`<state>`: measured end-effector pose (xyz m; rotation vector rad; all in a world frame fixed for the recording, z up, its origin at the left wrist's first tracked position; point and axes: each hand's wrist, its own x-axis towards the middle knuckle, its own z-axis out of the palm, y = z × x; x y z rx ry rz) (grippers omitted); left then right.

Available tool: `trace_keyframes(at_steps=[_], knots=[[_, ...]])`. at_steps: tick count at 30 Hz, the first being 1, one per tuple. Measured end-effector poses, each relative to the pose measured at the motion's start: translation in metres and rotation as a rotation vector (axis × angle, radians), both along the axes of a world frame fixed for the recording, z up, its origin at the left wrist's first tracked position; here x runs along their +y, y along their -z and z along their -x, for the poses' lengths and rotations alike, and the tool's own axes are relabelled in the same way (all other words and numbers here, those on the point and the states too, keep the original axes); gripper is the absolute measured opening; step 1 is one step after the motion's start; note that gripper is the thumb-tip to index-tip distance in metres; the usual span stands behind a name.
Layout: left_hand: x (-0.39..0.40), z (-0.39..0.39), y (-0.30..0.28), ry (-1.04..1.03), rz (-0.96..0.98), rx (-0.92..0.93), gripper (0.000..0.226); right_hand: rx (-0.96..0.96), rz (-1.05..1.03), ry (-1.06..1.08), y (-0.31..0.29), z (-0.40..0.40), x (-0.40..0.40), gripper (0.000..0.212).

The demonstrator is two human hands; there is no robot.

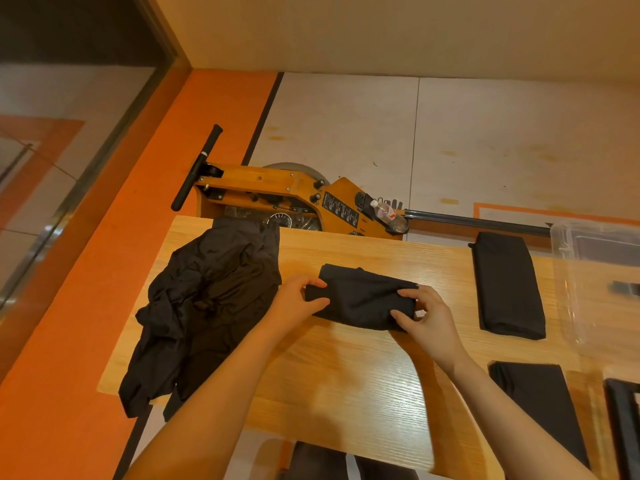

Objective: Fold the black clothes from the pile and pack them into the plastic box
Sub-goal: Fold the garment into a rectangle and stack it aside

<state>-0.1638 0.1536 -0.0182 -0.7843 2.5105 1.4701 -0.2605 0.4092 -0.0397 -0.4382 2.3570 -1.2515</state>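
Note:
A folded black garment lies in the middle of the wooden table. My left hand pinches its left end and my right hand grips its right end. A loose pile of black clothes spreads over the table's left side and hangs over the edge. One folded black piece lies at the right, another near the front right. The clear plastic box stands at the far right edge, partly out of view.
Behind the table stands an orange wooden rowing machine with a black handle and a water bottle in its holder. A dark frame shows at the lower right corner. Orange floor lies to the left.

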Motion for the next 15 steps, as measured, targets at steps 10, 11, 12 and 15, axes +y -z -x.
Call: trace_keyframes(at_steps=[10,11,12,15], knots=[[0.008,0.032,0.019,0.113,0.059,-0.068,0.043,-0.055,-0.074,0.046,0.019,-0.001,0.005,0.046],[0.008,0.034,0.019,0.118,0.061,-0.07,0.044,-0.048,-0.078,0.052,0.02,-0.001,0.005,0.046],[0.007,0.035,0.02,0.124,0.066,-0.07,0.044,-0.044,-0.081,0.059,0.021,-0.002,0.005,0.045],[0.007,0.039,0.021,0.142,0.081,-0.055,0.043,-0.059,-0.083,0.092,0.023,-0.003,0.005,0.043]])
